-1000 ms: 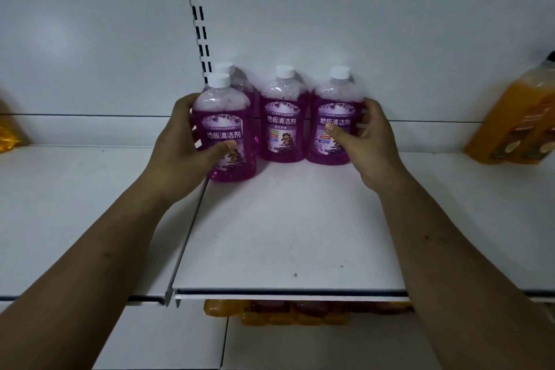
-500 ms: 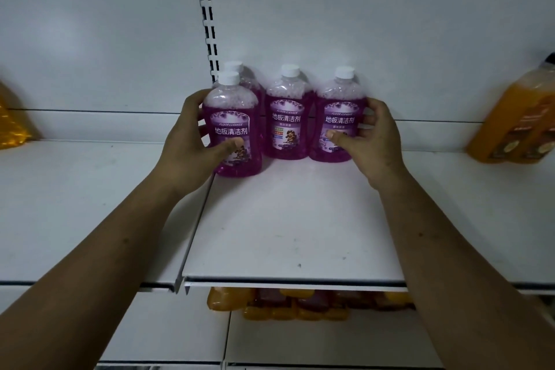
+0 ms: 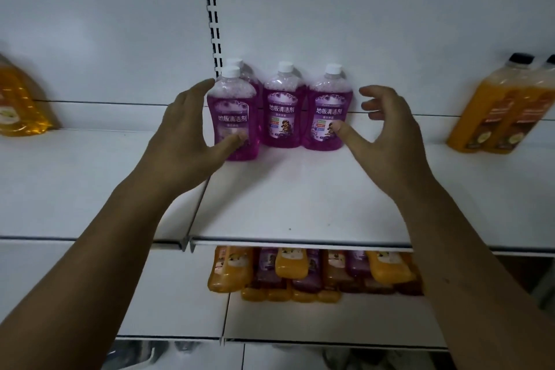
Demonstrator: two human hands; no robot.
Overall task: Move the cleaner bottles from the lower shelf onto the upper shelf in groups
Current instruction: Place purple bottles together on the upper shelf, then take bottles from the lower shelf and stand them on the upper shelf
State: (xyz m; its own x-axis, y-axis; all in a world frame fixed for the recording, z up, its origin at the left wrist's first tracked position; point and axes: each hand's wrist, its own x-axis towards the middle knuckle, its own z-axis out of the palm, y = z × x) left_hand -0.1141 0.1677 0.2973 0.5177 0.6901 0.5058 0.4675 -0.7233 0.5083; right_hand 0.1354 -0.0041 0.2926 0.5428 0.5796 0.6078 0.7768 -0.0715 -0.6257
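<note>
Several purple cleaner bottles with white caps stand upright at the back of the upper shelf (image 3: 300,207). The front left bottle (image 3: 235,117) has one more half hidden behind it; the middle bottle (image 3: 283,111) and the right bottle (image 3: 327,114) stand beside it. My left hand (image 3: 186,135) is spread open just left of the front bottle, its thumb in front of the bottle's base. My right hand (image 3: 387,126) is open, a gap apart from the right bottle, thumb tip near its label. Neither hand holds anything.
On the lower shelf (image 3: 315,318) lie several orange and purple cleaner bottles (image 3: 300,273), partly hidden under the upper shelf's edge. Orange bottles with black caps (image 3: 504,111) stand at the upper shelf's right, a yellow bottle (image 3: 18,102) at its left. A slotted upright (image 3: 211,9) runs down the back panel.
Both hands have let go of the purple bottles and drawn outward with fingers spread. The view has tilted down, showing the lower shelf.
</note>
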